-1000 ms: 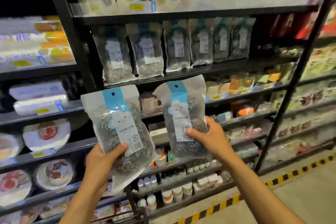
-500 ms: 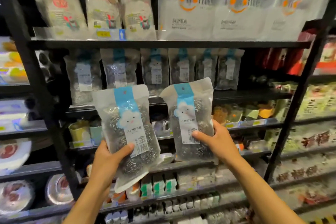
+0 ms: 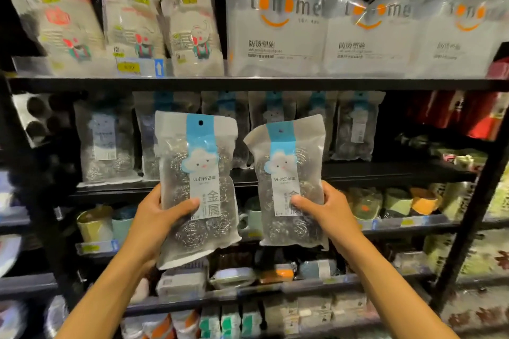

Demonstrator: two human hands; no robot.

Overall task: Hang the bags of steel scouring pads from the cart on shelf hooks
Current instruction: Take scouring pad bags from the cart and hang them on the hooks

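Note:
I hold two clear bags of steel scouring pads upright in front of a dark shelf unit. My left hand (image 3: 157, 217) grips the lower part of the left bag (image 3: 197, 162), thumb across its label. My right hand (image 3: 325, 212) grips the right bag (image 3: 286, 173) the same way. Each bag has a blue header strip with a hang hole at the top. Behind them, several identical bags (image 3: 106, 143) hang in a row under a black shelf (image 3: 248, 84). The hooks themselves are hidden in shadow. The cart is out of view.
Large white bags (image 3: 278, 22) and smaller cloth packs (image 3: 129, 27) stand on the top shelf. Cups and small containers (image 3: 95, 224) fill the shelf below the hanging row. A black upright post (image 3: 476, 217) rises at the right, red packs (image 3: 479, 115) beyond it.
The view has tilted upward and closer to the shelves. Both hands have raised their bags level with the hanging row, and the bags now stand straighter.

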